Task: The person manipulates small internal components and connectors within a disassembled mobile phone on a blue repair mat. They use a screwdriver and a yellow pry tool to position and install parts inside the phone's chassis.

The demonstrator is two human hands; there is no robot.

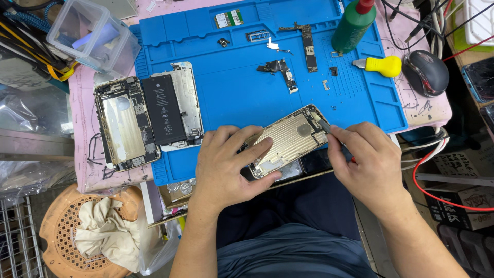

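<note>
three opened phone shells (289, 141), one black battery (163, 109), one green bottle (353, 24), one computer mouse (426, 72), one clear plastic box (93, 36), one blue mat (231, 87)

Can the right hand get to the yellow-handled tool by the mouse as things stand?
Probably yes: the right hand holds a thin tool, but the blue mat between it and the yellow-handled tool looks unobstructed.

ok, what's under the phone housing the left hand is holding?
Under the phone housing, a dark glossy slab shows at its lower edge, over the blue mat. The left hand covers the rest.
</note>
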